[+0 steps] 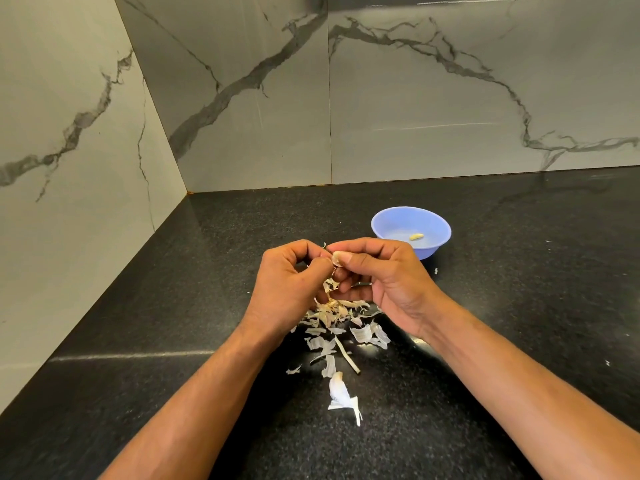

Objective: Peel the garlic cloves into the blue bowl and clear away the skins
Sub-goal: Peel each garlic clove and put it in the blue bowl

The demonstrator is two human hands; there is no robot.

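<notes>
Both hands meet above the black counter [485, 341]. My right hand [377, 282] pinches a garlic clove [336, 259] between thumb and fingers. My left hand [294, 275] pinches at the same clove's skin with curled fingers. Under the hands lies a pile of papery garlic skins [332, 317], with more skins and a dry stalk [346, 356] trailing toward me. The blue bowl [398, 221] stands behind and right of my right hand. It holds one peeled clove [416, 236].
Marble-patterned walls [242, 116] close off the counter at the back and on the left, forming a corner. A larger white skin piece [341, 396] lies nearest me. Small skin flecks [436, 270] are scattered right of the bowl.
</notes>
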